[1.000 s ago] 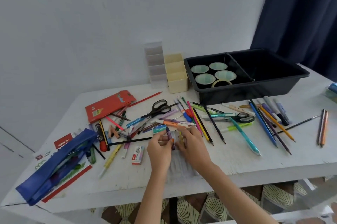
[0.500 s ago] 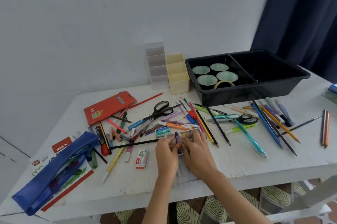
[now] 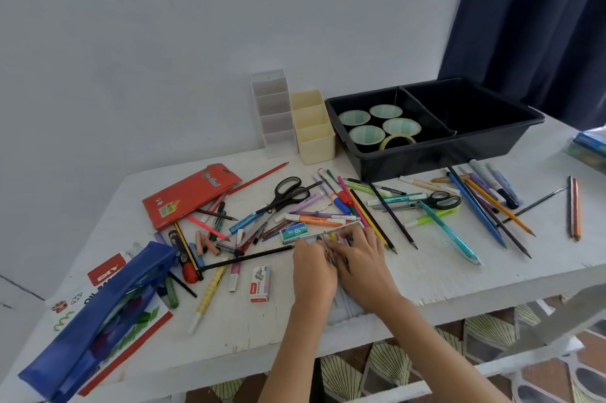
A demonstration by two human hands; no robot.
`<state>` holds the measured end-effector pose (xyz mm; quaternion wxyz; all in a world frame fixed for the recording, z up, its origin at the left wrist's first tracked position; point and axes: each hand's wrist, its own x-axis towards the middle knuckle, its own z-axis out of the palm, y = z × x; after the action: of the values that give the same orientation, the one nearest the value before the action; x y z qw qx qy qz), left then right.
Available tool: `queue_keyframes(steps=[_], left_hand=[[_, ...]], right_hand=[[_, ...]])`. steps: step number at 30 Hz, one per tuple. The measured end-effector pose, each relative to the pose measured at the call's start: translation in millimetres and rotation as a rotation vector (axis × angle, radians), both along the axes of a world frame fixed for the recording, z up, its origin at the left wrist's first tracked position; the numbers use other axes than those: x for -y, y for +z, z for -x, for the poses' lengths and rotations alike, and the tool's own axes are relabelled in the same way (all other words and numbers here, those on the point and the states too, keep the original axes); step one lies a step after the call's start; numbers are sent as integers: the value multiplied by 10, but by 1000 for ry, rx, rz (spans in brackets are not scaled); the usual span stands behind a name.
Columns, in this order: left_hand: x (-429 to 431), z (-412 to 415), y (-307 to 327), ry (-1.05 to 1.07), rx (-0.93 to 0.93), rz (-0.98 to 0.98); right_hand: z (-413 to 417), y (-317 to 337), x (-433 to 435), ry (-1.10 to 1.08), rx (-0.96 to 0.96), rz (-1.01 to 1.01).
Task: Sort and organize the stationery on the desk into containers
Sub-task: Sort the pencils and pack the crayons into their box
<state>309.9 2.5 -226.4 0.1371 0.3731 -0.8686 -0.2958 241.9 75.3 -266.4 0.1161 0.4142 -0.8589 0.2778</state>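
Observation:
Pens, pencils and markers lie scattered over the white desk (image 3: 459,274). My left hand (image 3: 313,266) and my right hand (image 3: 360,261) meet at the desk's front middle, over the far end of a clear plastic case (image 3: 344,311). Their fingertips pinch a few short coloured crayons (image 3: 333,237), purple and yellow, at the case's top; the hands hide most of them. At the back stand a clear divided organizer (image 3: 273,114), a cream divided organizer (image 3: 314,137) and a black two-part tray (image 3: 426,153) holding tape rolls (image 3: 367,135) in its left half.
A red pencil box (image 3: 190,194) and a blue pencil case (image 3: 98,320) lie at the left. Black scissors (image 3: 288,192) and a second pair (image 3: 439,201) lie among the pens. Two staple boxes (image 3: 260,283) (image 3: 295,232) sit near my left hand. A dark curtain (image 3: 541,25) hangs at the right.
Both hands have closed in together on the crayons at the top of the clear case; the purple crayon that stood out between them is now mostly covered. The camera has shifted slightly.

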Motion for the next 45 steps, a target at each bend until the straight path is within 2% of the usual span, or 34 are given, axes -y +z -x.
queue_keyframes(steps=[4,9,13,15,20,25,35,42,45], left_hand=[[-10,-26,-50,-14,9,4],[12,17,33,-10,74,64],[5,93,100,52,20,116],[-19,179,124,81,-86,116],[-88,505,173,81,-265,15],[-166,720,170,176,-354,-15],[-287,798,54,278,-411,-76],[-452,700,65,322,-514,-66],[-476,606,68,355,-537,-70]], right_hand=[[-21,9,-5,-29,-37,-27],[16,24,-25,7,48,-26],[131,159,-115,74,328,243],[271,234,-187,-34,303,287],[822,396,-343,-203,169,61],[1284,460,-444,-151,128,-221],[1506,428,-412,12,45,-353],[1506,340,-418,8,-9,-428],[1510,320,-438,-2,3,-378]])
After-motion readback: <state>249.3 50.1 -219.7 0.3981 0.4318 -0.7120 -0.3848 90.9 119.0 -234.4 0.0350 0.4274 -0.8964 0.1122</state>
